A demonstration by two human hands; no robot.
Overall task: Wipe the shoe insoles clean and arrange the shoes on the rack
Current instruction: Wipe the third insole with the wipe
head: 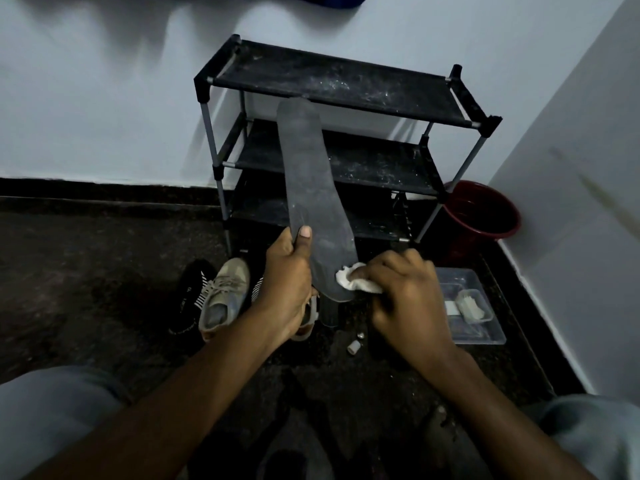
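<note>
Head view:

- Insole: dark and long, held upright and tilted away, in the middle of the scene. Its far tip shows in front of the rack's top shelf; its near end is between the two hands.
- Left hand: closed around the insole's left edge low down, with the thumb flat on its face.
- Right hand: fingers curled around a small white cloth, pressing it on the near right edge of the insole.
- Shoe rack: black, three shelves, against the far wall, with pale dust on the shelves.
- Beige sneaker and black striped shoe: on the floor, near left of the rack. Another shoe is partly hidden behind the left hand.
- Red bucket: on the floor to the right of the rack.
- Clear tray: on the floor to the near right, holding small pale items too unclear to name.
- Small cap: loose on the floor below the hands.
- Risks, as judged:
  - The insole is gripped at one edge only, so firm wiping could bend it or twist it out of the hand.
  - The far tip could brush the dusty shelf and get dirty again.
  - The cloth is small, so it may smear dirt rather than lift it.
  - Dim light may hide missed patches.
</note>
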